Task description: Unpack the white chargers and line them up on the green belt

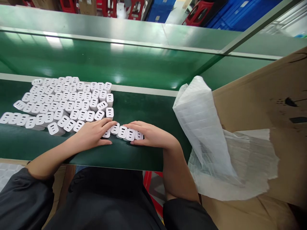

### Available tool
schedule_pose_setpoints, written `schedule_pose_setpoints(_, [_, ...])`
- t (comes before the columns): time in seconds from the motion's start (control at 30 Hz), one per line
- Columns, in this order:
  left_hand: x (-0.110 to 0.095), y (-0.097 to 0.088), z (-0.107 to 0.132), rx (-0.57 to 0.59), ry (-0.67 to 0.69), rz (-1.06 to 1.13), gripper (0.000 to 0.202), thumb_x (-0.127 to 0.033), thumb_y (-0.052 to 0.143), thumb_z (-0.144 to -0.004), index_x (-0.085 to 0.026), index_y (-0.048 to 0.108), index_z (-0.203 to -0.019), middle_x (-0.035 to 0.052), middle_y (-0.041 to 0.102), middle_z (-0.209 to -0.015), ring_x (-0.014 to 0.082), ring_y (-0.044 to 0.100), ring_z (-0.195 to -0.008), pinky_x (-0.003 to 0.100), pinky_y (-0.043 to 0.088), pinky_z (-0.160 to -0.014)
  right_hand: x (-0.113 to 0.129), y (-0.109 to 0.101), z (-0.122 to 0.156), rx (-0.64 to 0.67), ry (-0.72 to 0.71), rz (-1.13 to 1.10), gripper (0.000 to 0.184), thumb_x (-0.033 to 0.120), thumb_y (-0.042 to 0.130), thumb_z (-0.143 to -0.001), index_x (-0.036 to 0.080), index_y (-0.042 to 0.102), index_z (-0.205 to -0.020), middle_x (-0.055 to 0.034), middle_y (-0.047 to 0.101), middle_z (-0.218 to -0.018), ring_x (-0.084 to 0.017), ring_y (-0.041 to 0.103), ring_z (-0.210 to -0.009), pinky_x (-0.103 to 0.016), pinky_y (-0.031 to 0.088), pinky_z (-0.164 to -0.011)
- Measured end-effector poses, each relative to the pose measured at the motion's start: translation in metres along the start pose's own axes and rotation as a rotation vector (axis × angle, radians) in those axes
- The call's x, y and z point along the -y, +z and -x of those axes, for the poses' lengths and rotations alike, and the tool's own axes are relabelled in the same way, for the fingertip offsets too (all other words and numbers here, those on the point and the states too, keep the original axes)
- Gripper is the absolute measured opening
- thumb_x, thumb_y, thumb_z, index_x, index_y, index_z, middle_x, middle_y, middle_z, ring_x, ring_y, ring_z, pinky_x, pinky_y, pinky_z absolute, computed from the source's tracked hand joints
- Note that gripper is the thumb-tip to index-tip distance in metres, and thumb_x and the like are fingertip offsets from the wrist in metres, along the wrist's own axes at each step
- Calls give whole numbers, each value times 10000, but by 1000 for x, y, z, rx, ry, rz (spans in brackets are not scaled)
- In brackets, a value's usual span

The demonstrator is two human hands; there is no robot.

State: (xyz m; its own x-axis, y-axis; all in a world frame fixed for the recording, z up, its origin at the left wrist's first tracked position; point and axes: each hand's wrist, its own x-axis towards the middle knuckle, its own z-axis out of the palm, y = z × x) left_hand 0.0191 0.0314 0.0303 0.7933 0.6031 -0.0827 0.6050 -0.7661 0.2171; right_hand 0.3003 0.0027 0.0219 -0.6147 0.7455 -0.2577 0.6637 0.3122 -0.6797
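Note:
A short row of white charger plugs [122, 132] with port slots on their faces lies between my two hands on the dark green bench surface. My left hand [94, 132] curls round the left end of this row, thumb in front and fingers behind, partly covering a plug. At the other end, my right hand [151, 134] grips the rightmost charger plugs, its fingers along the back and thumb at the front. To the left stands a large block of similar white charger plugs [64, 95] in uneven rows, some tilted, reaching close to my left hand.
On the right, a cardboard box [263, 105] stands against the bench with white foam wrapping [203, 121] draped over its edge. A green conveyor belt [134, 65] runs behind the bench's pale strip. Red stools [199, 12] and blue crates [160, 9] are beyond.

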Motion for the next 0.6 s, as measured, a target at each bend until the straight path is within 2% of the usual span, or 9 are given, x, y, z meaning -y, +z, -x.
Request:
schedule_pose_setpoints(0.17, [2,-9,2,59,33,-6,667,-331,607,-899,-271,298,-1487,64,428,-1515,213,577,-1228,237,516,-725,1,0,0,-2,0,8,619,449,634,-875,256,478,-1442,-67,528,-1401,-278,498,-1275,-412,405,-1086])
schedule_pose_setpoints(0.3, [4,-5,2,55,51,0,661,-332,540,-925,-273,247,-1515,44,402,-1543,203,565,-1248,244,523,-760,2,0,0,-2,-5,13,613,431,630,-881,252,470,-1444,-68,526,-1402,-267,497,-1272,-412,407,-1087])
schedule_pose_setpoints(0.47, [5,-2,2,28,71,8,588,-358,497,-945,-265,305,-1493,52,455,-1502,207,583,-1216,247,519,-734,1,0,0,-9,-30,8,586,405,630,-880,259,486,-1429,-68,542,-1381,-267,511,-1255,-417,421,-1074])
schedule_pose_setpoints(0.6, [6,-2,3,41,90,-7,523,-341,506,-944,-235,386,-1442,73,558,-1392,220,613,-1151,270,513,-747,0,1,0,-23,-44,8,570,383,631,-879,268,495,-1420,-66,554,-1362,-263,537,-1227,-404,447,-1042])
